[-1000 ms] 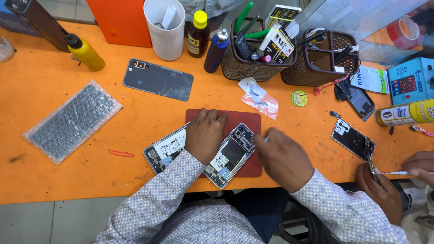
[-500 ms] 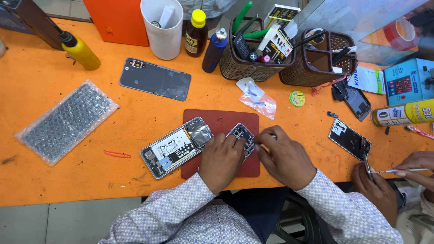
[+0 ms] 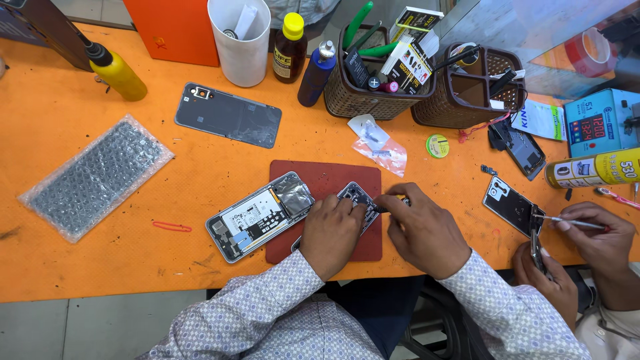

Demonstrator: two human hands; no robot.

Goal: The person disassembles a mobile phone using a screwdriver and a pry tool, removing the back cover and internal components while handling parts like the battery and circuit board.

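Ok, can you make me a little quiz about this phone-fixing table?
1. True or false: the left hand presses on a phone part lying on the dark red mat.
2. What lies nearest the bubble wrap? A) the opened phone B) the white cup C) the green tape roll
3. What colour is the table?

Key: 1 true; 2 A; 3 orange.

Well beyond my fingers (image 3: 347, 207) I see a black-and-white carton (image 3: 415, 50) in a basket; far right, a blue box's red screen (image 3: 590, 125).
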